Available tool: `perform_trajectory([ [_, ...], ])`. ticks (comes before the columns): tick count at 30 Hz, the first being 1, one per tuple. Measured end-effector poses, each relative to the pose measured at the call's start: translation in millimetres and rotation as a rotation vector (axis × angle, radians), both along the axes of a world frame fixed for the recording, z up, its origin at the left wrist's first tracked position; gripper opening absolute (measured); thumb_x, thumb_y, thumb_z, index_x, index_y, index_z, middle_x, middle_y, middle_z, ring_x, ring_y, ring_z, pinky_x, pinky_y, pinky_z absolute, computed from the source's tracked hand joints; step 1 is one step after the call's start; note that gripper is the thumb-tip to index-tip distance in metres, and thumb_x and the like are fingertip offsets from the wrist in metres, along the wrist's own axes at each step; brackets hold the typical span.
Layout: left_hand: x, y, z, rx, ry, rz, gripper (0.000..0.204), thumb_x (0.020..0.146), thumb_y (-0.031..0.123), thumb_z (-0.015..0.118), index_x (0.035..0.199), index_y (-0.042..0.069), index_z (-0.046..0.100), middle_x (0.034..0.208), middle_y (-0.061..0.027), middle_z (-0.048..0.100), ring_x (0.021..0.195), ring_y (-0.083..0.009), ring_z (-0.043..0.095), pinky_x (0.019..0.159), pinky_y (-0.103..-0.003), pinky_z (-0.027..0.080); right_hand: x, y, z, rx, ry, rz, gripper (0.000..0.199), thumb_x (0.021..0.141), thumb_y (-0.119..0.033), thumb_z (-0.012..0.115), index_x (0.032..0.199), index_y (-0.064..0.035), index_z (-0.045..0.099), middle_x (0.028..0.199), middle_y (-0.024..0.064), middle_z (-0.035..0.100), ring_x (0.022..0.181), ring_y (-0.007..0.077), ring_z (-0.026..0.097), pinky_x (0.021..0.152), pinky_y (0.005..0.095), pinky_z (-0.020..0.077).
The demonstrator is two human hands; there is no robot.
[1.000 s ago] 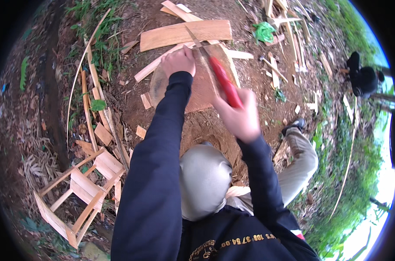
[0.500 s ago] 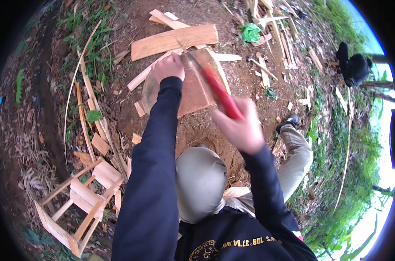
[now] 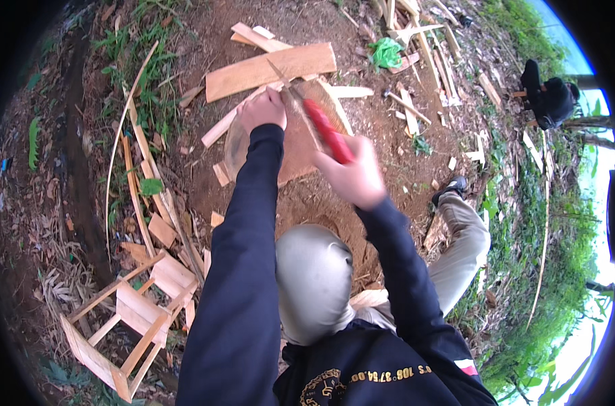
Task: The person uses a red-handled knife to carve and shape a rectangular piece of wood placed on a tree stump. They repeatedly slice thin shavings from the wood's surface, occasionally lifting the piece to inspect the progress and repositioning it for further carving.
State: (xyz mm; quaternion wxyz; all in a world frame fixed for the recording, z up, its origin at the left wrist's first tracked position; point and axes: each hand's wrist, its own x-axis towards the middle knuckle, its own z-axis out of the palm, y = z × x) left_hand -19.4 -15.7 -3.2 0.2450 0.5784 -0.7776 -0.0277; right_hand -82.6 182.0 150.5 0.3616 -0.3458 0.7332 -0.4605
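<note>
A small wooden chair [image 3: 138, 308] is at the far left. The left hand [image 3: 264, 108] is curled, fingers bent, over the stump [image 3: 298, 152]; whether it grips anything cannot be told. Just right of it, a red-handled saw [image 3: 326, 132] slants above the stump, its blade pointing toward a long board [image 3: 270, 71]. The right hand [image 3: 358, 172], slightly blurred, is wrapped around the handle. Farther right lies a hammer [image 3: 409, 108].

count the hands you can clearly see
2: the left hand at the wooden block, the right hand holding the red-handled bladed tool nearer the body. Hands of the distant person at right may be hidden or too small to tell.
</note>
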Motion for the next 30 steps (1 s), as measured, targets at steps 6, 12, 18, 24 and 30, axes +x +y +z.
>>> perform_trajectory([
  [6,20.5,-3.1,-4.3,0.006,-0.029,0.016,0.046,0.096,0.034,0.047,0.07,0.006,0.074,0.072,-0.0184,0.069,0.07,-0.0358,0.068,0.078,-0.046,0.05,-3.3,53.9,41.6,-0.029,-0.103,0.081,0.024,0.074,-0.005,0.066,0.058,-0.0034,0.048,0.051,-0.0007,0.046,0.051,0.0033,0.041,0.048,0.0261,0.0357],
  [12,5.7,3.3,-1.6,0.028,0.005,0.016,0.044,0.095,0.033,0.048,0.069,0.007,0.073,0.071,-0.0165,0.069,0.071,-0.0347,0.068,0.079,-0.046,0.05,0.0,-41.4,-10.8,-0.025,0.081,-0.037,0.036,0.079,-0.021,0.071,0.06,0.001,0.05,0.051,0.0032,0.044,0.051,0.0082,0.043,0.048,0.032,0.0384],
  [18,20.4,-0.7,-6.2,-0.007,-0.033,0.015,0.046,0.096,0.034,0.046,0.07,0.007,0.073,0.073,-0.0161,0.07,0.074,-0.0346,0.068,0.079,-0.046,0.049,-1.9,21.9,23.8,-0.016,-0.075,0.064,0.024,0.076,-0.01,0.068,0.06,-0.0013,0.052,0.052,-0.0012,0.045,0.052,0.0053,0.042,0.048,0.0279,0.0359],
  [24,23.4,-5.5,-9.9,-0.016,-0.012,0.042,0.046,0.096,0.034,0.047,0.071,0.006,0.074,0.07,-0.0179,0.069,0.072,-0.0354,0.068,0.079,-0.046,0.049,2.8,4.8,32.6,0.033,-0.033,0.083,0.027,0.075,-0.011,0.07,0.061,0.0,0.05,0.052,0.0008,0.046,0.052,0.0073,0.044,0.048,0.0302,0.0383],
  [30,-6.8,6.8,-1.8,-0.023,0.066,-0.011,0.045,0.095,0.034,0.048,0.07,0.007,0.074,0.07,-0.0165,0.069,0.071,-0.0348,0.068,0.08,-0.045,0.049,1.5,-23.9,-13.9,-0.003,0.056,-0.062,0.025,0.076,-0.011,0.067,0.061,-0.0001,0.051,0.052,-0.0002,0.043,0.052,0.0044,0.04,0.047,0.0282,0.0352],
])
